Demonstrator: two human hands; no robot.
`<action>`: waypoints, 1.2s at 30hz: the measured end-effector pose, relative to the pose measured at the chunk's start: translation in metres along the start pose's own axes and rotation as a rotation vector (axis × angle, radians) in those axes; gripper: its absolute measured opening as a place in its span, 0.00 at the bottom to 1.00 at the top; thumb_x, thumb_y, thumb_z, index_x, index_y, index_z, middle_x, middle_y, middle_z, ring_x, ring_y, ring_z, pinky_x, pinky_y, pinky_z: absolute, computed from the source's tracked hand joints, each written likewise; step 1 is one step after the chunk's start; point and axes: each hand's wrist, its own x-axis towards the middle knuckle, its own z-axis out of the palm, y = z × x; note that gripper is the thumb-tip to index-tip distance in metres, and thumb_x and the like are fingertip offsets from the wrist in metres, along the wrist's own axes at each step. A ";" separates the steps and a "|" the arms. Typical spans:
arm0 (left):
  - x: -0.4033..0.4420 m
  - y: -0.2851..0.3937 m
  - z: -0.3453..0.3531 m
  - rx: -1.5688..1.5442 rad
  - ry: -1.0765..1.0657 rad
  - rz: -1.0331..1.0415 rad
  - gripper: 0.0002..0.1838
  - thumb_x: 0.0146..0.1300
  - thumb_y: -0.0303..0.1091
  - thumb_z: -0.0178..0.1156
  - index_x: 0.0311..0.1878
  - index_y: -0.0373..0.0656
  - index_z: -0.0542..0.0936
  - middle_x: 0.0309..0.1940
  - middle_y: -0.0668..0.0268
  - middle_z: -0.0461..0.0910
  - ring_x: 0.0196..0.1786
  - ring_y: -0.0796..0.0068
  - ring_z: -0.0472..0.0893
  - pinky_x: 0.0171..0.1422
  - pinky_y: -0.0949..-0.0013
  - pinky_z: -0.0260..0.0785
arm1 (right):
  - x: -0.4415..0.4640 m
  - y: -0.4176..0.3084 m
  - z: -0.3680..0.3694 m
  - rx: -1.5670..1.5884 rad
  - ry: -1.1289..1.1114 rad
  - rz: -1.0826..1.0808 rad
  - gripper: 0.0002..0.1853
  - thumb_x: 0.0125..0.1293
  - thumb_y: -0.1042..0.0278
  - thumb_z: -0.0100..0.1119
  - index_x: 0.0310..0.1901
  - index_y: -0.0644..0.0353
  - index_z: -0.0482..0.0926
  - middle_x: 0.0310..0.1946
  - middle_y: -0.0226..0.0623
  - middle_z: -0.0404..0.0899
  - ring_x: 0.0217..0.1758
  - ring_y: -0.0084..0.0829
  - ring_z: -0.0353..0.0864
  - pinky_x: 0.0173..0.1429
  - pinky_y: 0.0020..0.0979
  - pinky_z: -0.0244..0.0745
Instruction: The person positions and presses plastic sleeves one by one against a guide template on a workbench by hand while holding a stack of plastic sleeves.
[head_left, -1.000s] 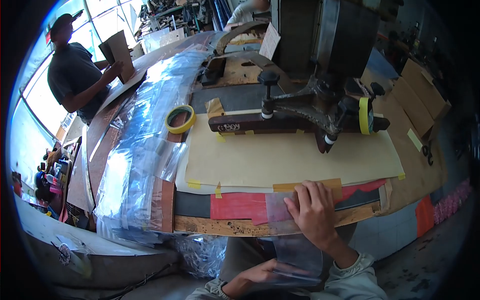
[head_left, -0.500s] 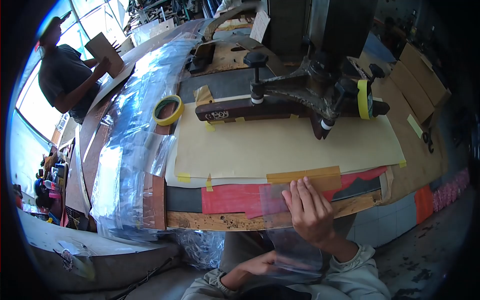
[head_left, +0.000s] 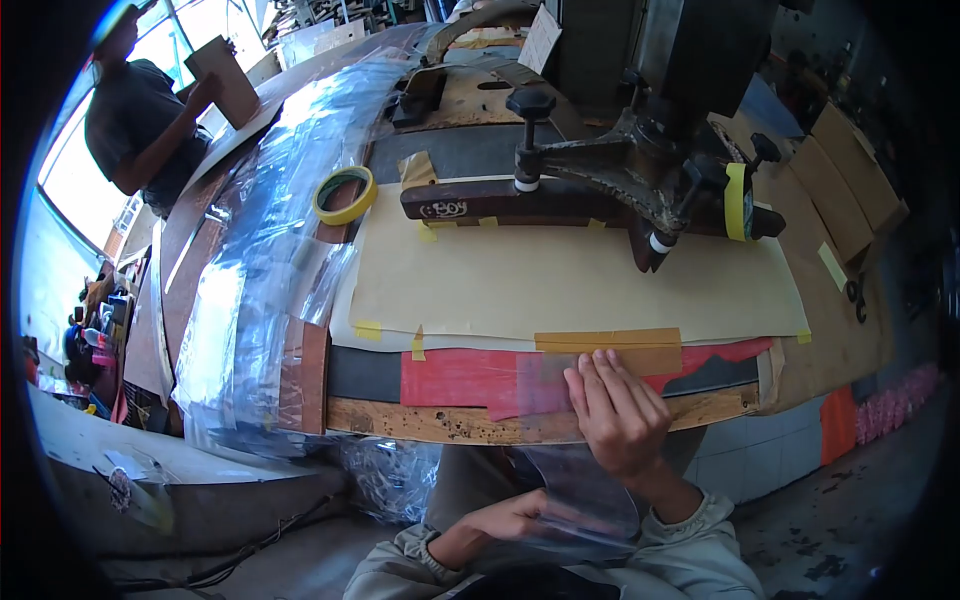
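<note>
Clear plastic, a limp sheet (head_left: 590, 490), lies over the front edge of the bench, its upper end flat on a red film (head_left: 455, 378), its lower part hanging in a curve above the lap. The right hand (head_left: 620, 415) lies on top of it, fingers nearly straight and side by side, not wrapped round anything, fingertips on the brown strip (head_left: 610, 342). The left hand (head_left: 510, 515) is lower, at the hanging part, its fingers partly behind the plastic; whether they grip it I cannot tell.

A worn, pitted wooden rail (head_left: 440, 422) forms the near edge, with the knees below it. Between the strip and the dark bar (head_left: 480, 208) stretches smooth cream paper (head_left: 570, 290), its corners tabbed yellow. The bar crosses the far side under a rough metal clamp (head_left: 600, 160) with black knobs, limiting the reach there.

To the left, glossy, crinkled film (head_left: 290, 190) covers a long strip of the bench, and a ring of yellow tape (head_left: 352, 212) sits near the paper's corner. To the right lie black scissors (head_left: 856, 300) and folded cardboard (head_left: 845, 190). Beyond the film, a co-worker (head_left: 145, 130) holds a flat brown panel (head_left: 222, 80).
</note>
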 end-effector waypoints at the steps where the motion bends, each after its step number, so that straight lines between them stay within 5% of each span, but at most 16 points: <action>1: 0.002 0.001 0.002 -0.025 -0.002 0.019 0.21 0.61 0.24 0.51 0.59 0.31 0.71 0.57 0.57 0.74 0.59 0.72 0.71 0.64 0.72 0.59 | 0.000 0.001 -0.002 0.091 -0.014 0.051 0.13 0.55 0.66 0.65 0.38 0.66 0.81 0.36 0.42 0.81 0.42 0.38 0.83 0.42 0.32 0.78; 7: 0.000 -0.005 -0.005 0.072 0.057 0.003 0.21 0.62 0.26 0.52 0.58 0.31 0.71 0.57 0.57 0.74 0.59 0.71 0.71 0.65 0.72 0.58 | 0.008 0.014 -0.018 0.493 -0.192 0.373 0.20 0.51 0.72 0.67 0.47 0.68 0.76 0.53 0.43 0.71 0.53 0.41 0.72 0.55 0.37 0.71; 19: -0.010 0.000 -0.014 0.091 0.085 0.019 0.21 0.62 0.26 0.53 0.59 0.31 0.71 0.58 0.56 0.73 0.60 0.70 0.70 0.65 0.71 0.58 | 0.010 0.019 -0.014 0.212 -0.102 0.159 0.17 0.51 0.70 0.66 0.44 0.65 0.78 0.43 0.38 0.75 0.51 0.37 0.74 0.53 0.36 0.68; 22: -0.010 -0.012 -0.016 0.100 0.103 0.025 0.21 0.62 0.27 0.53 0.59 0.31 0.71 0.58 0.57 0.73 0.60 0.70 0.70 0.66 0.71 0.57 | 0.022 0.015 -0.017 0.198 -0.149 0.330 0.17 0.51 0.70 0.66 0.43 0.64 0.78 0.42 0.36 0.76 0.50 0.35 0.74 0.53 0.36 0.67; 36: -0.013 -0.015 -0.014 -0.008 0.141 -0.020 0.21 0.62 0.27 0.53 0.59 0.31 0.70 0.59 0.57 0.72 0.62 0.69 0.69 0.67 0.71 0.56 | 0.010 0.017 -0.006 0.209 -0.095 0.364 0.18 0.53 0.69 0.65 0.45 0.68 0.77 0.45 0.39 0.76 0.48 0.37 0.74 0.54 0.36 0.68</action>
